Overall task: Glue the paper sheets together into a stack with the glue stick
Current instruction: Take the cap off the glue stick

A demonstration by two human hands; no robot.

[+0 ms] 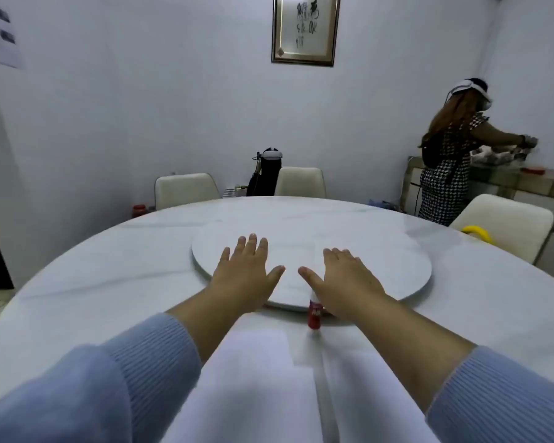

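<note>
Both your hands, left hand [248, 270] and right hand [346, 279], are spread flat, holding nothing. The paper sheets [256, 378] lie near you on the worktop [93, 276] (thin, floppy); lift by an edge. The small, light glue stick [314, 315] stands under your right wrist.

Glue stick [314, 316] stands before the turntable [381, 270] (near edge).

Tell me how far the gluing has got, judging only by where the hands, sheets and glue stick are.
Done: nothing visibly glued. In hand: nothing; left hand and right hand are spread open above the turntable. Left: the glue stick stands ungripped by the right wrist, and the paper sheets lie near the table edge.
</note>
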